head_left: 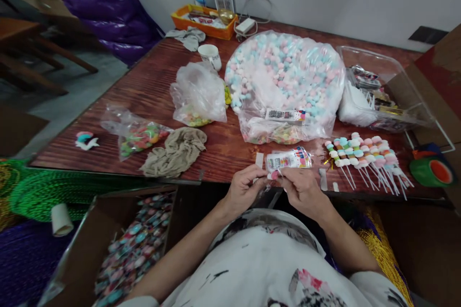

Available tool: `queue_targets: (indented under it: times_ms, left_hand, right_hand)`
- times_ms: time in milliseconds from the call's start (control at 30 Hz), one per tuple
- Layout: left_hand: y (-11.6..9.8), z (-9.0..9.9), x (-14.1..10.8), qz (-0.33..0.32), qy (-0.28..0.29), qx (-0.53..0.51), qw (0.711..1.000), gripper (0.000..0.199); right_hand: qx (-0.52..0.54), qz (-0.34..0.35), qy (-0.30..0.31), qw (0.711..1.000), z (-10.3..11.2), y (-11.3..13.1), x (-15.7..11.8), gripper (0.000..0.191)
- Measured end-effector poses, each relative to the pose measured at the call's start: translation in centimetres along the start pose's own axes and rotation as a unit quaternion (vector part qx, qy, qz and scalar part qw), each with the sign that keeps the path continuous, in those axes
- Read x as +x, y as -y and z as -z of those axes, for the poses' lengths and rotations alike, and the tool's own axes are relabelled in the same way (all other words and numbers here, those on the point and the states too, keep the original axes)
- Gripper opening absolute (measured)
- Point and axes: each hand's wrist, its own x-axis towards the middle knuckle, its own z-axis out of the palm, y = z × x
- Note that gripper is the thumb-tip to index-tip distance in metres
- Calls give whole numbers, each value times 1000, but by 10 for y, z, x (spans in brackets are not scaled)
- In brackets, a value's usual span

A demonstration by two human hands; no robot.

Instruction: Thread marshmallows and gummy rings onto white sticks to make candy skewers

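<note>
At the table's near edge both my hands meet in front of my body, fingers pinched. Between them shows a small pink-and-white piece [274,174], too small to make out fully. My left hand [245,192] closes on its left side, and my right hand [304,193] grips it from the right. Just beyond the fingers lie printed plastic sleeves [288,158]. To the right rests a row of pastel marshmallow skewers [363,153] with white sticks pointing toward me. A big clear bag of pink, blue and white marshmallows [284,67] sits behind the sleeves.
Bags of colourful gummy pieces [139,139], a crumpled cloth [176,151] and a white cup [210,56] stand leftward. A clear plastic bin [392,76] and green tape roll [430,171] are at right. Below left, an open carton [81,249] holds many wrapped sweets.
</note>
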Motion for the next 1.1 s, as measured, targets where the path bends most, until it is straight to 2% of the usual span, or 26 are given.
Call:
queue_targets:
  times_ms: [167,333,467,667,800,900,967,1033,1100]
  left_hand:
    - [-10,6,-9,-34,48,-40,997,22]
    - [-6,6,-15,-1,4,-79,997,16]
    - [1,7,-16,46,-29,-118,992,21]
    - [6,13,-19,35,-5,-132,991,14]
    - [7,16,-17,37,8,-149,988,14]
    - [8,18,-14,37,12,-154,987,13]
    - [9,19,-11,38,14,-148,988,13]
    - [11,18,-9,38,17,-140,989,14]
    - [13,17,-7,38,18,-134,990,13]
  right_hand:
    - [-13,41,-4,999,3,8,-2,13]
    - [15,74,-10,997,1,19,-1,15]
    - [-9,88,-32,996,-1,21,-3,13]
    - [-13,110,-42,993,-3,17,-3,15]
    - [32,104,-15,994,0,13,-1,16]
    - [100,58,0,993,11,11,-5,16]
    - [147,10,-51,988,24,13,-10,15]
    - [185,-27,-165,968,40,18,-13,14]
    - [214,-19,-297,930,55,26,-12,11]
